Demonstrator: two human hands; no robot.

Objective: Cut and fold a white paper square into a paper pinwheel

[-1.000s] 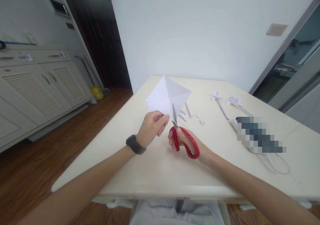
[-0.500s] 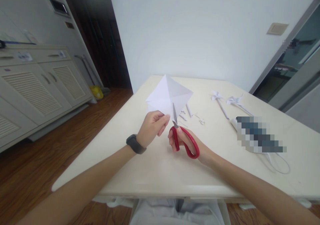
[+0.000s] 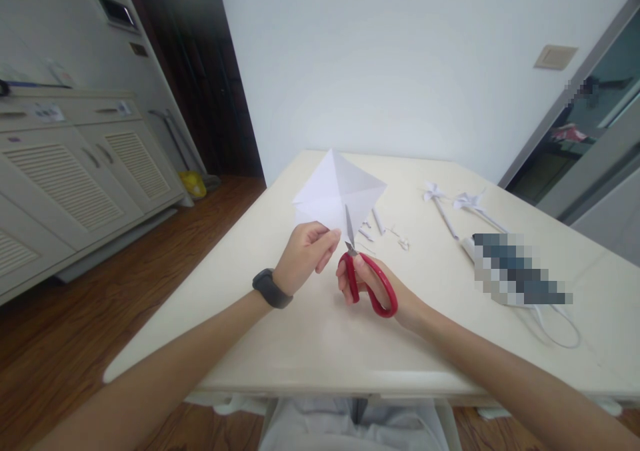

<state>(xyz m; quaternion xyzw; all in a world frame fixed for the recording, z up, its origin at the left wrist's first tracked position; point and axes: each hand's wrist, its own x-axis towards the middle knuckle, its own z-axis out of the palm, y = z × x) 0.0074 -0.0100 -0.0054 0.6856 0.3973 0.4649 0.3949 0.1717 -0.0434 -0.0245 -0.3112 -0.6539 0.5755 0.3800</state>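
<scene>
While the white folded paper (image 3: 336,194) is held up above the middle of the cream desk (image 3: 310,331), its creases divide it into triangular faces and its top corner points away from the person. The left hand (image 3: 306,254) pinches the paper's lower edge between thumb and curled fingers, closed firmly on it, and a dark watch (image 3: 271,289) sits on that wrist. Just beside it, the right hand (image 3: 373,289) is closed through the loops of the red-handled scissors (image 3: 367,279), whose blades point upward and lie nearly together, with the tips meeting the lower right part of the paper; whether the blades have bitten into the sheet cannot be told. Beyond the hands, small white paper scraps (image 3: 383,229) lie scattered on the desk, well apart from the grip. Farther to the right rest two little white paper pinwheels on sticks (image 3: 453,207), lying side by side near each other. Nearer the right edge lies a blurred dark object (image 3: 520,269) with a thin white cord (image 3: 557,327) looping out beside it. Off to the left, past the desk edge, a wooden floor (image 3: 75,344) runs to pale cabinets with louvred doors (image 3: 75,177), and a yellow object (image 3: 193,184) sits on the floor by a dark doorway.
</scene>
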